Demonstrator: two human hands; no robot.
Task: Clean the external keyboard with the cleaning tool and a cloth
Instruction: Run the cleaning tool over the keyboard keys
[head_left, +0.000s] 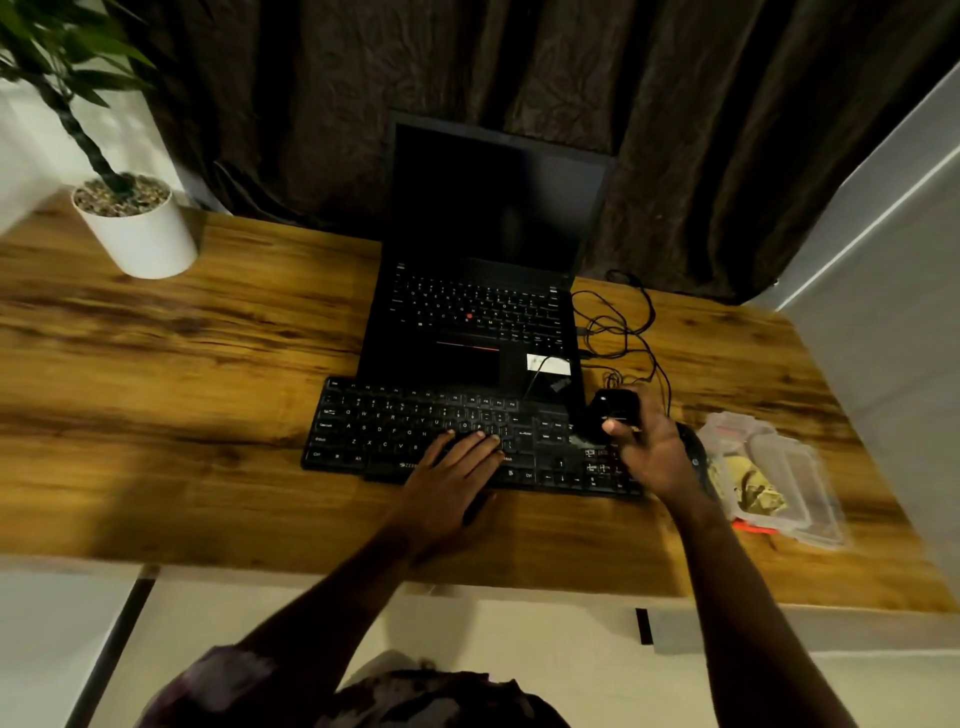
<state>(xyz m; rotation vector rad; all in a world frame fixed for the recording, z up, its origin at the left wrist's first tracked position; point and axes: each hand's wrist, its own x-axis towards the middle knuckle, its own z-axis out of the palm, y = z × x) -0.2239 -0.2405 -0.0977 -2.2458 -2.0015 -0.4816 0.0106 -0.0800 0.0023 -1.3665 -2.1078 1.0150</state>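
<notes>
The black external keyboard (395, 431) lies on the wooden desk (182, 364) just in front of the open laptop (483, 291). My left hand (452, 478) rests flat on the keyboard's middle keys, fingers straight. My right hand (649, 447) grips a black cleaning tool (610, 413) and holds it over the keyboard's right end, near the number pad. No cloth can be made out with certainty.
A clear plastic container (779, 478) with something yellowish inside sits at the right of the keyboard. Black cables (618, 322) coil beside the laptop. A dark mouse (693, 452) lies partly behind my right hand. A white plant pot (137, 228) stands at the far left.
</notes>
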